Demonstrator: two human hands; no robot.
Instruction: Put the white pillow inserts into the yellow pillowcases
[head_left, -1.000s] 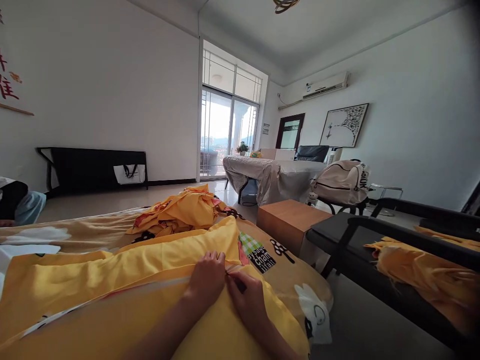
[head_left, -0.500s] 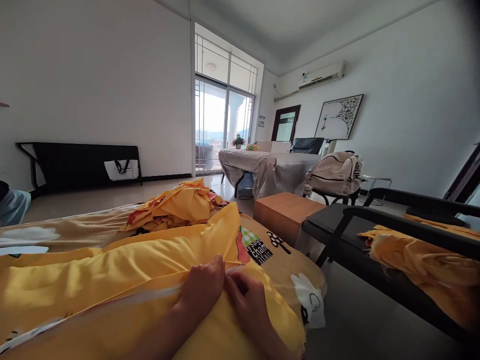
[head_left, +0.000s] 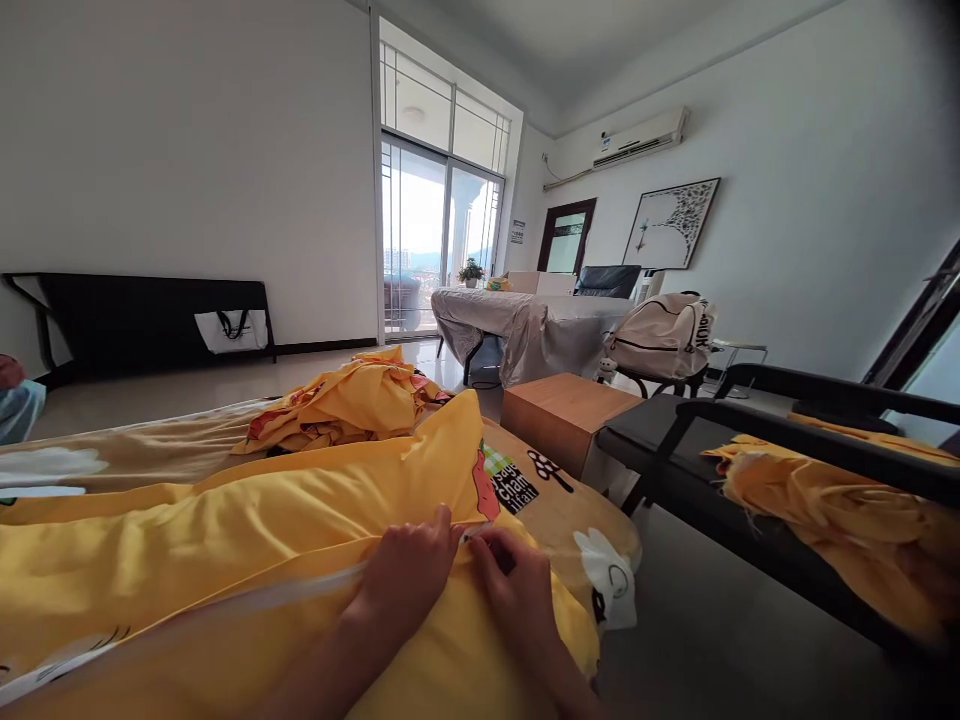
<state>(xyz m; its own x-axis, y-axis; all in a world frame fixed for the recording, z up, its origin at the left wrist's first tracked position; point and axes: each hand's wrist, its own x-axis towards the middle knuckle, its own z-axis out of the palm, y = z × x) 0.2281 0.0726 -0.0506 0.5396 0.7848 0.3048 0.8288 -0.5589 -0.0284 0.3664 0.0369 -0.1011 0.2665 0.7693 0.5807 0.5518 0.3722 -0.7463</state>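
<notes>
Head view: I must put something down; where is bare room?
The wooden box shows a bare top between the patterned blanket and black chair; bare floor shows between those two. Crowded: yellow cloth around left hand and right hand, plus orange cloth on the chair.

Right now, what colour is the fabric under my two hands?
The fabric is mostly yellow, showing best in the head view.

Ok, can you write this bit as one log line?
left hand: on yellow cloth | right hand: pinching its edge | beyond: crumpled cloth heap, brown box

The yellow cover [head_left: 300, 500] is smooth cloth (softly glossy).
</notes>
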